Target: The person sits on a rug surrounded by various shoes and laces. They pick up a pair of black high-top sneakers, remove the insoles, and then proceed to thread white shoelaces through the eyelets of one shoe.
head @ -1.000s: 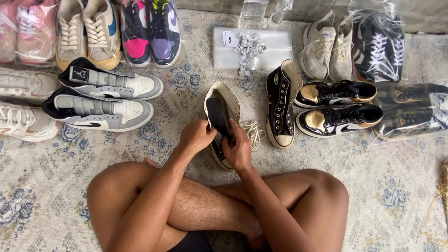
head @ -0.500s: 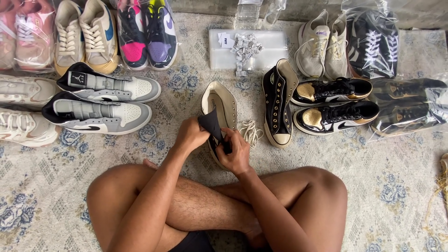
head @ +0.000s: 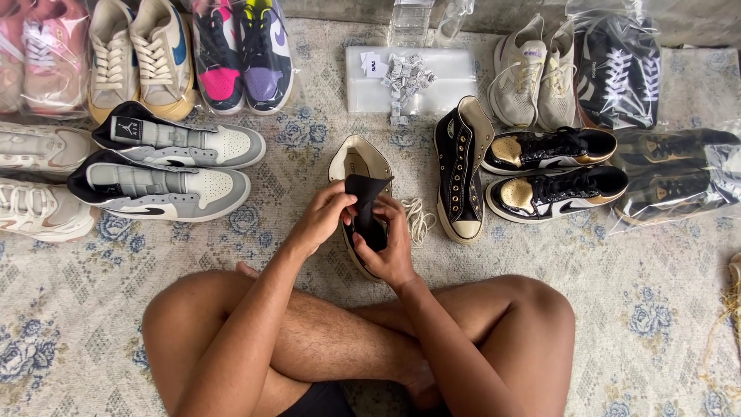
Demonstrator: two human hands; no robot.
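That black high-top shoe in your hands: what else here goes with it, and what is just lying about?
In hand:
- black high-top canvas shoe with cream lining, held by left hand and right hand
- loose cream shoelace
- matching black high-top shoe

Lying about:
- grey and white sneakers
- black and gold sneakers
- pink and purple sneakers

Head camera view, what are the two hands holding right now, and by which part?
Both hands hold the black high-top shoe: the left hand pinches its raised tongue, the right hand grips its side near the eyelets.

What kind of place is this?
Probably a home floor used for sorting or packing shoes: a patterned rug, rows of sneakers, some in clear plastic bags, and a stack of spare bags.
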